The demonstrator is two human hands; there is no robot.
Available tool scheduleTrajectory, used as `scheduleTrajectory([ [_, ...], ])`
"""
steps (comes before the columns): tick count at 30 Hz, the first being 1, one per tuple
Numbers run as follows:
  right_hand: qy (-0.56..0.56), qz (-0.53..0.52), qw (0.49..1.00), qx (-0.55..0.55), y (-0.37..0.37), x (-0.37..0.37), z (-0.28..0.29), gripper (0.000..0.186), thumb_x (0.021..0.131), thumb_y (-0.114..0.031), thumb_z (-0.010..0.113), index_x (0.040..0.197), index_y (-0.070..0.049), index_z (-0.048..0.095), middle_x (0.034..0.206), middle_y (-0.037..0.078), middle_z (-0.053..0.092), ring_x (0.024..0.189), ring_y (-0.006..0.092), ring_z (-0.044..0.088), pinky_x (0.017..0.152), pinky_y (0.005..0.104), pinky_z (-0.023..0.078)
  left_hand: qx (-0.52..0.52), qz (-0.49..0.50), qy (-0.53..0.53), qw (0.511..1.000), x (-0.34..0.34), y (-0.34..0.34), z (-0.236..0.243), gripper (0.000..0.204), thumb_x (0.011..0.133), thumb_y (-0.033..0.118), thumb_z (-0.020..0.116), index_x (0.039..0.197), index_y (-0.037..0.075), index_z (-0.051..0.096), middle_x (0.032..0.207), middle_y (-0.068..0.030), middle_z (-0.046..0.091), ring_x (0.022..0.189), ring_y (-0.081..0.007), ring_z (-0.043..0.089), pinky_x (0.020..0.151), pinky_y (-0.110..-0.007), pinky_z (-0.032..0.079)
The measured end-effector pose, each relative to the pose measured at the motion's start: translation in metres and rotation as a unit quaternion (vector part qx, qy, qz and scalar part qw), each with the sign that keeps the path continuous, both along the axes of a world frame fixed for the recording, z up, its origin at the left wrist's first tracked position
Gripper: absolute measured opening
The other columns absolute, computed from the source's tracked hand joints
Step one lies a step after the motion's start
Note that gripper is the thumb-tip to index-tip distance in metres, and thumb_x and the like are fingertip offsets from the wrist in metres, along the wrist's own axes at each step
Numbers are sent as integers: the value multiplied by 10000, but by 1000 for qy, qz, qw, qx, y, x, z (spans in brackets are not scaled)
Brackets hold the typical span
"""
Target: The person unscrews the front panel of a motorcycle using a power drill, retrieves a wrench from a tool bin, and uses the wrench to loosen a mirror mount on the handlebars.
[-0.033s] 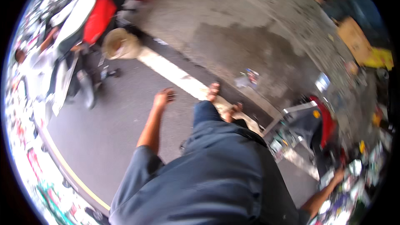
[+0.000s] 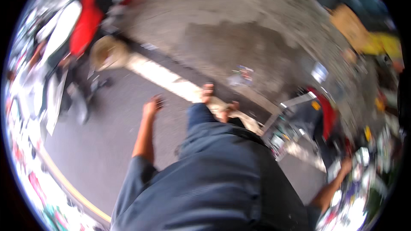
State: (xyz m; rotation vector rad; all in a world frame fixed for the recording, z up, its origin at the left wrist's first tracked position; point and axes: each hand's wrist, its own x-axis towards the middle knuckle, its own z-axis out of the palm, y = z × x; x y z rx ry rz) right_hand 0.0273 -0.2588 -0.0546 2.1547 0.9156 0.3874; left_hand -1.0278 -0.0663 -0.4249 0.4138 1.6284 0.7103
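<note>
The right hand (image 2: 346, 166) is placed at the near edge of a cluttered pile of mixed goods (image 2: 357, 188), which is spread along the lower right rim, its long axis run roughly up and down the view and bent by the lens. A pale, shiny item (image 2: 362, 156) is seen just beside the fingers on their outer side; whether anything is touched or gripped by this hand cannot be told through the blur. The left hand (image 2: 153, 104) is held low over the grey pavement (image 2: 115, 115), well apart from the pile, with its fingers loosely bent and nothing seen in it. The pile is therefore reached far more directly by the right arm, while from the left hand it is cut off by the person's own torso in a dark shirt (image 2: 218, 171). Just above the right hand, the way is crowded by a dark-and-red item (image 2: 327, 119) and a pale metal frame (image 2: 297, 99). The feet (image 2: 207, 92) are set on a white painted stripe (image 2: 165, 79), at whose far left end a round, tan, open-topped container (image 2: 109, 52) is seen near a red panel (image 2: 85, 28). A cardboard box (image 2: 349, 25) is seen at upper right.
</note>
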Motion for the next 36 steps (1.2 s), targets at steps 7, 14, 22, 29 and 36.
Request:
scheduleTrajectory([
  [7,180,-88,910,363,56,-93,21,422,832,-395,640,1003,-9,639,895,236,661,879,334,648,736,446,479,-230,97,-51,967,-38,-89,-17,222,882,295,560,967,90,557,742,-50,614,574,-193,565,547,-347,489],
  [14,423,44,676,601,44,-153,87,274,882,-203,584,1063,-2,636,949,91,673,884,135,611,811,281,467,-97,-58,-56,992,-8,39,18,254,925,347,505,918,115,610,689,-17,601,606,-178,548,595,-298,439],
  [22,416,-38,464,781,-95,-154,-173,147,910,-139,546,930,-25,637,766,25,624,661,94,557,570,248,444,104,-267,-20,958,143,78,116,366,919,297,562,1216,91,507,1068,-113,636,880,-225,644,721,-342,532],
  [29,615,-528,421,408,-251,-465,-444,229,865,-316,634,982,-137,549,611,39,517,445,170,491,343,329,368,-119,-394,12,911,79,-24,135,445,905,311,566,1289,98,496,1038,-100,656,828,-219,662,638,-328,529],
  [36,781,-395,454,167,-195,-487,-457,207,914,-329,526,965,-133,568,794,29,592,642,146,557,520,314,447,-180,-178,115,961,4,-30,144,329,937,264,504,1243,145,521,1055,-83,651,902,-210,656,705,-356,521],
])
